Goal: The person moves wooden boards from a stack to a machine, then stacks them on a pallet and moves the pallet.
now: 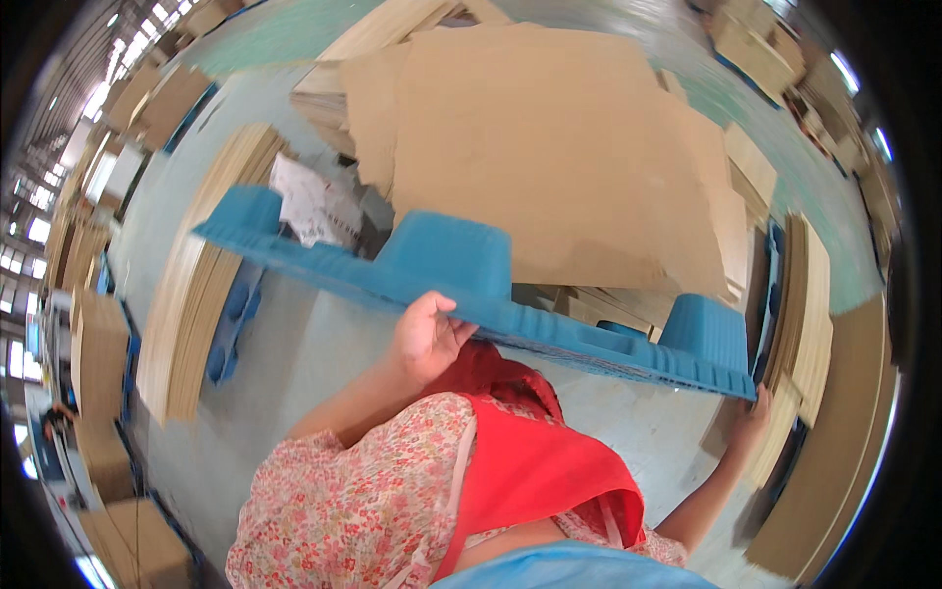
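A blue plastic pallet (446, 257) spans the view in front of my body, seen nearly edge-on, with its block-shaped feet pointing away from me. My left hand (429, 339) is closed on its near edge around the middle, thumb on top. At the pallet's right end, my right hand (754, 412) grips the corner; its fingers are partly hidden. Beyond the pallet lies a broad sheet of brown cardboard (559, 147) on top of stacked boards. The pallet covers part of that stack's near side.
To the left stands a tall stack of pale boards (201, 294) beside another blue pallet (234, 324). A white printed sack (316, 201) lies near the cardboard. More boards (812, 304) and a long cardboard pile (834, 442) line the right side. Loaded pallets fill the far left.
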The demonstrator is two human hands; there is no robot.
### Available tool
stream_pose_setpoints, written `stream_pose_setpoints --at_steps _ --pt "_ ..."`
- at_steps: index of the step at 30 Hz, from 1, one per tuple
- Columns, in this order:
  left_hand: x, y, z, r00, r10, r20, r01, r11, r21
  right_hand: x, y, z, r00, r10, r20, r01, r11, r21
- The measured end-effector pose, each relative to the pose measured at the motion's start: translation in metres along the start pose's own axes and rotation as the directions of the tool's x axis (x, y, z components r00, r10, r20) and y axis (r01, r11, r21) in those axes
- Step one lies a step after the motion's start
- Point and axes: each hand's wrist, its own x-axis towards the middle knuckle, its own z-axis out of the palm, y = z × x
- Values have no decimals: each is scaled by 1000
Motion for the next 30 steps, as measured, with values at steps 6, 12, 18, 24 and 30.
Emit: stream_pose_setpoints --at_steps 6,12,18,24,30 --pt "16 -51 46 997 -6 -74 9 999 35 -6 67 -23 995 78 60 -75 996 -51" --pt "69 -91 79 999 -36 26 32 990 138 1 111 -25 981 185 57 -188 981 48" --pt "142 -78 122 999 -20 27 12 966 258 48 121 11 985 170 23 -170 985 -15" --pt "185 -84 135 998 37 58 -56 933 355 83 147 42 995 92 42 -88 993 -85" --pt "190 -88 146 999 52 -4 -45 894 446 103 183 63 995 49 92 -46 998 -36"
